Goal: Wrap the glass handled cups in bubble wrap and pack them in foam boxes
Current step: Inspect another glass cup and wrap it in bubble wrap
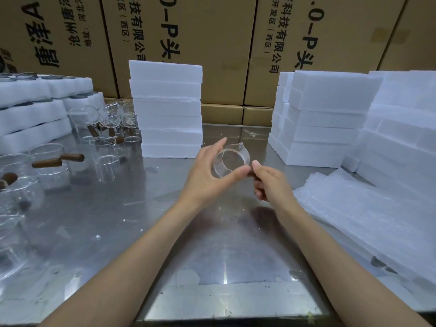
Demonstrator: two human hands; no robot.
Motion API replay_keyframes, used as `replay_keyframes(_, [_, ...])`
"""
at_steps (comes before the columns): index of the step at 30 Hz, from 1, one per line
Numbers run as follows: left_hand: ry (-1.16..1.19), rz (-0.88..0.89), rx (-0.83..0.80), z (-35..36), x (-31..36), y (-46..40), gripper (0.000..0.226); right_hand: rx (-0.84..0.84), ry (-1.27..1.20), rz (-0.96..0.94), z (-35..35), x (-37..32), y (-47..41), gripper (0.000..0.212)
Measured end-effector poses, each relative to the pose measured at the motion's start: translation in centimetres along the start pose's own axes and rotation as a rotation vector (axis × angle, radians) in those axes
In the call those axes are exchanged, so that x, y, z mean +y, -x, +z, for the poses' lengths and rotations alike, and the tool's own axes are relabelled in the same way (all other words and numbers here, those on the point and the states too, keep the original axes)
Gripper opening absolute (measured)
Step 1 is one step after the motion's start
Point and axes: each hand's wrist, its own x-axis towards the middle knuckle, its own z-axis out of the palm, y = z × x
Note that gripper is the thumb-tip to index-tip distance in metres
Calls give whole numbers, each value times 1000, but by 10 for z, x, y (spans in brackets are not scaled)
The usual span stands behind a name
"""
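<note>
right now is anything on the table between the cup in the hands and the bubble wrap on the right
Nothing visible. The left hand and right hand hold the cup above bare table, and the stretch over to the bubble wrap shows only bare metal.

The cup [232,160] is clear, colourless glass. The cups at left [50,165] are equally clear, with dark brown wooden handles [47,163]. The foam boxes [168,109] are plain white. The bubble wrap sheets [368,218] are translucent white with a fine bubble pattern. The tabletop [113,215] is silver-grey, reflective metal. The cartons [212,43] are tan with black printed characters.
</note>
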Motion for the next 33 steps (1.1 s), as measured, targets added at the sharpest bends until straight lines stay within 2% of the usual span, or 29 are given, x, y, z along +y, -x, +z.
replay_keyframes(3, [-59, 158, 59, 6, 0, 3, 70, -30, -66, 73, 0, 1, 1, 55])
replay_keyframes(7, [18, 180, 162, 6, 1, 4, 51, -114, -44, 123, 3, 0, -1, 51])
replay_keyframes(13, [274, -9, 277, 8, 4, 2, 24, -214, 40, 50, 12, 5, 4, 41])
replay_keyframes(19, [367, -163, 296, 2, 7, -3, 18, -223, 5, 87, 9, 8, 2, 40])
replay_keyframes(24, [409, -185, 93, -11, 7, -7, 23, -227, -80, 159, 3, 5, 0, 40])
replay_keyframes(27, [539, -201, -74, -20, 8, -11, 22, -242, -170, 215, -1, 2, 0, 41])
replay_keyframes(33, [683, -120, -296, -36, 6, -13, 43, -295, -352, 277, -6, 0, -1, 40])
